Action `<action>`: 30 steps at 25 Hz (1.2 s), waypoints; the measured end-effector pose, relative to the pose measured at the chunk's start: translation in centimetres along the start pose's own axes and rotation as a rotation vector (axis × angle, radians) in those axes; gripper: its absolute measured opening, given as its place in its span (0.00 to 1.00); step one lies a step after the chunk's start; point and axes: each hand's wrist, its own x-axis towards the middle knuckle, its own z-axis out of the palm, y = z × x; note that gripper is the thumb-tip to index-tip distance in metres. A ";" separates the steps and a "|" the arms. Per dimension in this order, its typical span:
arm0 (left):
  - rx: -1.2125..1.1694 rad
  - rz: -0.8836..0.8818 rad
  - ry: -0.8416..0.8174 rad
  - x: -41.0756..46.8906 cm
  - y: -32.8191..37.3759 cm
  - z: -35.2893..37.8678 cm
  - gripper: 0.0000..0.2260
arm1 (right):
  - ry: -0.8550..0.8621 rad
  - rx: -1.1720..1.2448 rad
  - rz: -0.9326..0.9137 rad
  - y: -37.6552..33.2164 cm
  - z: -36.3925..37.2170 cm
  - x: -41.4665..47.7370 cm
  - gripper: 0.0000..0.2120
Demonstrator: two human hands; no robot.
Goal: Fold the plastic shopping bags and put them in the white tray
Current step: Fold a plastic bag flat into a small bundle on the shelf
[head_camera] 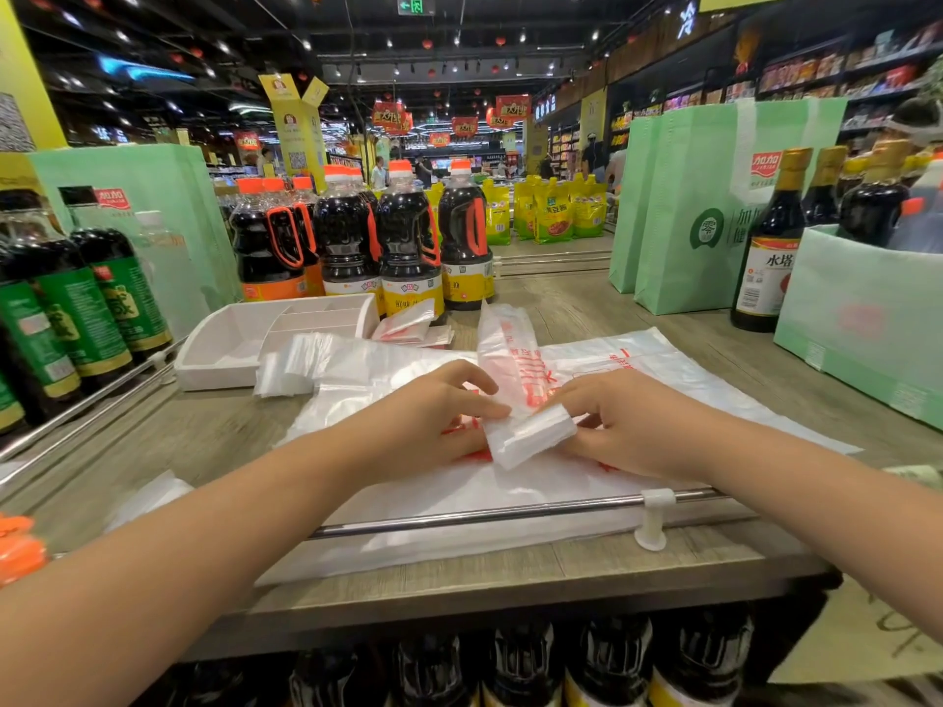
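Folding is partway done on one long, narrow bag (530,436) at the centre of the frame. Its near end is turned over into a thick white wad, and the rest runs as a strip toward the upper middle, red print showing. The right hand (627,426) pinches that wad, fingers curled round its far side. The left hand (439,415) lies on the strip just beside it, fingers fairly straight and pressing down.

To do this step well, I judge the left fingers should hold the strip flat and taut while the right hand turns the wad over in even folds. The edges should line up, with air squeezed out each time so the packet comes out tight. A larger flat bag (663,369) lies underneath and could slide or get caught in the fold, so it needs watching.

The white tray (224,344) sits at the left-centre of the frame, well apart from the hands. A few folded bags (408,326) lie just to its right, and a loose pile (296,364) rests against its front edge. Once the packet is finished, it goes into the tray
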 end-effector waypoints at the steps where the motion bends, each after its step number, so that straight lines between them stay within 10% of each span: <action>1: -0.014 0.003 -0.003 0.1 0.1 0.0 0.14 | 0.015 0.046 0.030 0.0 -0.1 -0.1 0.08; 15: -0.357 -0.238 0.051 1.2 0.7 0.4 0.06 | 0.036 0.369 0.311 -0.6 -0.5 1.3 0.13; 30: -0.346 -0.465 0.052 2.8 0.4 1.4 0.09 | 0.004 0.073 0.503 -0.3 0.5 3.9 0.18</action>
